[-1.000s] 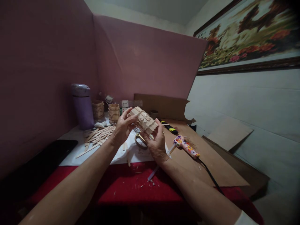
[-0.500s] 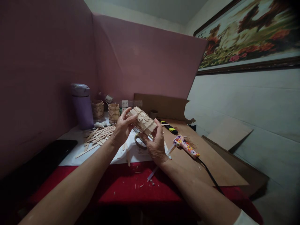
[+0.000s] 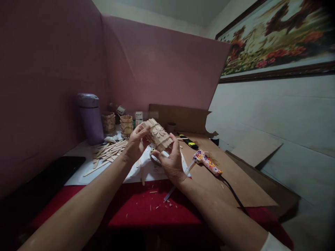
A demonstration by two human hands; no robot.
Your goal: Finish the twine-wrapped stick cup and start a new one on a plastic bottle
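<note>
Both hands hold a small cup made of wooden craft sticks [image 3: 157, 134], tilted on its side above the table, with a stick flower on its wall. My left hand [image 3: 136, 144] grips its upper left end with curled fingers. My right hand [image 3: 171, 161] holds its lower right end, thumb up along the side. Under the hands lie scissors [image 3: 154, 157] with yellow handles, partly hidden.
A pile of loose craft sticks [image 3: 110, 150] lies on white paper at the left. Two finished stick cups [image 3: 127, 125] and a purple flask [image 3: 90, 118] stand behind it. A flowered glue gun [image 3: 208, 163] with black cord and a yellow-black knife [image 3: 188, 141] lie on cardboard [image 3: 235, 181] at the right.
The cup has turned slightly in my hands and shifted a little left. My right hand has moved up along it.
</note>
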